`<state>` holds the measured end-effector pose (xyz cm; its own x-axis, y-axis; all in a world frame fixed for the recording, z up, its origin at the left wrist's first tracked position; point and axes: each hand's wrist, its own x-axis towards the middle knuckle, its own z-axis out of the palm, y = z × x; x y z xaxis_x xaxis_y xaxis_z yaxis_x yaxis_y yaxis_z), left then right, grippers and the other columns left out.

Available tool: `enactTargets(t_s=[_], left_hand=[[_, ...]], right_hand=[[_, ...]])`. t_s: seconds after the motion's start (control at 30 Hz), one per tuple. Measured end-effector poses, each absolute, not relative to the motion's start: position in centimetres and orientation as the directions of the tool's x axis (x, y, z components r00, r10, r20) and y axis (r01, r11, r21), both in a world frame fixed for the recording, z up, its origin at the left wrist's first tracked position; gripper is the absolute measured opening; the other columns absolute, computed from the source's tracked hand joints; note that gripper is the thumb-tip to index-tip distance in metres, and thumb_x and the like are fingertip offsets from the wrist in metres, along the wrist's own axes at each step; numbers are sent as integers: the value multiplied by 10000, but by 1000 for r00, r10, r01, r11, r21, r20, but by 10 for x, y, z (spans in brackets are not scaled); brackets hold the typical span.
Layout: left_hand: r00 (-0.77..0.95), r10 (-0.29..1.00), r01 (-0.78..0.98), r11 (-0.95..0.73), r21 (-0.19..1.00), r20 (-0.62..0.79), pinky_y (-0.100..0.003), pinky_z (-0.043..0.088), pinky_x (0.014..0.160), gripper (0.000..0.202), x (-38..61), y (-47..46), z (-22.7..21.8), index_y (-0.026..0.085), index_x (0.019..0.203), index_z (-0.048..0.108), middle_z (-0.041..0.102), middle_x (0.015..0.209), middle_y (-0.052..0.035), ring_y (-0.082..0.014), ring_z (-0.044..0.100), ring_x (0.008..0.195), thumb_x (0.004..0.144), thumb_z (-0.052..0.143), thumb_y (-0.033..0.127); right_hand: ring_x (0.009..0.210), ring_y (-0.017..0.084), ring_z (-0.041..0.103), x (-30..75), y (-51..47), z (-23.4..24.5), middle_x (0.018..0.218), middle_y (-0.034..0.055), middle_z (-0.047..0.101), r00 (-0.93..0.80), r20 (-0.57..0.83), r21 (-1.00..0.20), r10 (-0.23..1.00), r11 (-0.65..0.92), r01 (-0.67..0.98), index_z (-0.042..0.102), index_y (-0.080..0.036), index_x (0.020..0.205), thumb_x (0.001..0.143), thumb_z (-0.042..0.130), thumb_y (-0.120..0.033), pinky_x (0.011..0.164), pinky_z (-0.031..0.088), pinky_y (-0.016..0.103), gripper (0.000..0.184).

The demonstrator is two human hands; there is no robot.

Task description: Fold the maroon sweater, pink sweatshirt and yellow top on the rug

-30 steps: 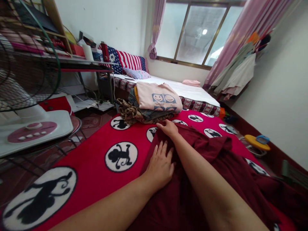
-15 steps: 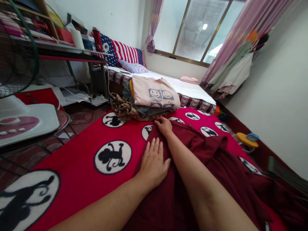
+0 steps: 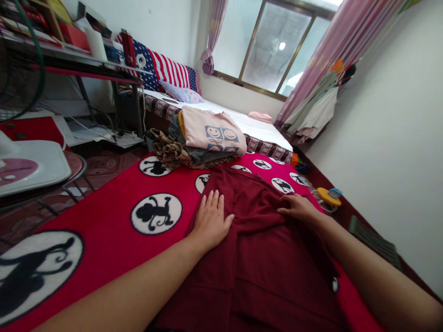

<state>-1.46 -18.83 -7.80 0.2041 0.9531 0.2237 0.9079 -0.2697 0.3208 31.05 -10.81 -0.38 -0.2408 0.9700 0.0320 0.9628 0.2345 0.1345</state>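
A dark red garment point(image 3: 266, 263) is spread over a red blanket point(image 3: 114, 267) printed with black monkeys in white circles. My left hand point(image 3: 210, 223) lies flat on the garment's left part, fingers stretched out and thumb apart. Over at its right edge, my right hand point(image 3: 300, 208) has its fingers bent and closed on the cloth. Creases run between the two hands near the garment's far end. Just beyond it sits a pile of folded clothes point(image 3: 194, 159), with a pale pink top point(image 3: 197, 127) bearing smiley prints uppermost.
Behind the pile stands a bed with a white sheet point(image 3: 221, 110) and a pillow point(image 3: 182, 92). A desk point(image 3: 86, 69) with a red flask point(image 3: 127, 48) is at the left, above a white and pink appliance point(image 3: 38, 161). A yellow stool point(image 3: 328, 197) stands at the right by the wall.
My right hand has moved from the garment's far left corner to its right edge, and the right-hand cloth now lies more spread out. My left hand stays flat. The view has shifted slightly right.
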Motion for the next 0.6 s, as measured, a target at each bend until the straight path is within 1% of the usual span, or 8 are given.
enactTargets(t_s=[0.07,0.17,0.2,0.23,0.33,0.4,0.5,0.6], left_hand=[[199,953,911,-265,317,227,-452,151,1212,701,-14,-188,-78,47,1483,349,264,1569,-166,-287,199,1471,945,383,495],[192,954,914,-259,312,231,-454,153,1210,705,-13,-188,-78,49,1482,352,264,1568,-170,-289,201,1470,942,389,501],[193,954,915,-260,310,230,-456,150,1210,706,-13,-188,-78,49,1482,353,263,1568,-171,-290,199,1471,941,392,501],[193,954,915,-259,308,228,-458,148,1209,705,-12,-189,-77,49,1481,355,262,1568,-172,-292,197,1471,940,396,499],[192,957,918,-254,303,219,-463,143,1208,696,-12,-189,-77,48,1480,356,261,1568,-176,-296,192,1472,942,396,488],[190,956,919,-253,302,222,-466,143,1207,692,-11,-189,-76,49,1480,357,262,1568,-176,-297,193,1471,945,391,488],[196,953,914,-263,310,231,-468,146,1206,690,-12,-190,-76,55,1475,368,275,1564,-176,-299,200,1469,943,404,494],[202,949,894,-280,350,242,-458,185,1199,651,-15,-190,-77,80,1452,413,320,1549,-169,-293,242,1457,946,419,490]], right_hand=[[808,250,654,327,-128,2,855,72,722,-255,87,159,963,239,958,731,-210,900,773,645,-481,667,431,298,312],[814,242,659,344,-158,9,911,75,722,-185,329,74,926,170,983,722,-207,957,817,590,-487,680,443,304,340],[823,243,664,348,-167,10,925,74,726,-165,326,51,931,157,986,721,-211,970,815,597,-469,686,449,306,326],[817,245,670,350,-175,10,913,69,730,-156,254,48,954,148,988,726,-219,947,794,625,-435,679,451,307,283],[788,252,678,340,-187,10,851,53,730,-141,-48,112,989,145,983,735,-246,820,712,696,-319,636,443,303,137],[830,254,675,322,-181,12,931,59,724,-118,21,116,993,115,987,737,-255,863,738,682,-344,660,456,311,163],[926,247,661,282,-154,11,1058,71,705,-110,257,-15,960,118,993,715,-241,998,834,600,-416,775,485,335,266],[1038,249,639,246,-122,-4,1136,102,689,-93,273,-189,957,148,971,669,-189,1109,860,588,-418,879,482,343,348]])
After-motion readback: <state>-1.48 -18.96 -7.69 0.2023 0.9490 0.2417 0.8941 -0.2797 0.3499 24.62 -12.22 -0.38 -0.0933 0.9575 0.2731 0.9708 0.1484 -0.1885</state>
